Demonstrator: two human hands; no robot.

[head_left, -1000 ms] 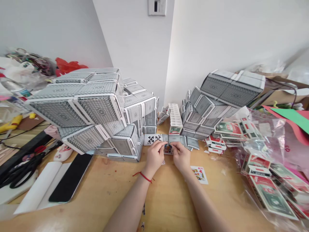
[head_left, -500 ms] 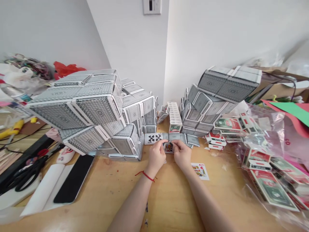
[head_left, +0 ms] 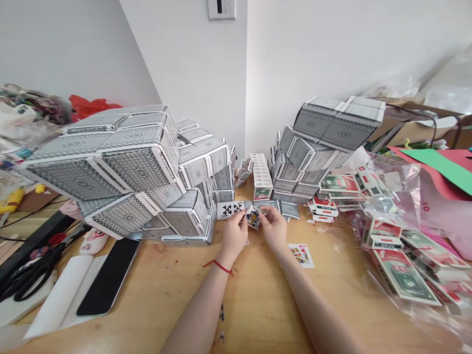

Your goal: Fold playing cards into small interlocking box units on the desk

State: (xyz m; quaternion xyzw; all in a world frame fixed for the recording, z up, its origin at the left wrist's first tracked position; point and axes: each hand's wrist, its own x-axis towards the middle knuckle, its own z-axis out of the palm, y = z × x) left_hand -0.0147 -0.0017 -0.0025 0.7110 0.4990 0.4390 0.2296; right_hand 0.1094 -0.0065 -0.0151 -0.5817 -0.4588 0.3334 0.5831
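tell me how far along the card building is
Done: a left block and a right block of folded cards stand built. In hand: left hand and right hand pinch one card. Left: a loose card on the table and card packs lie unused.

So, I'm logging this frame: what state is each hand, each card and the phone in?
Left hand, pinching the picture card.
Right hand, pinching the same card.
Picture card, held between both hands, face showing.
Clubs card, flat on the table, face up.
Loose court card, flat, face up, untouched.
Phone, lying flat, screen dark.
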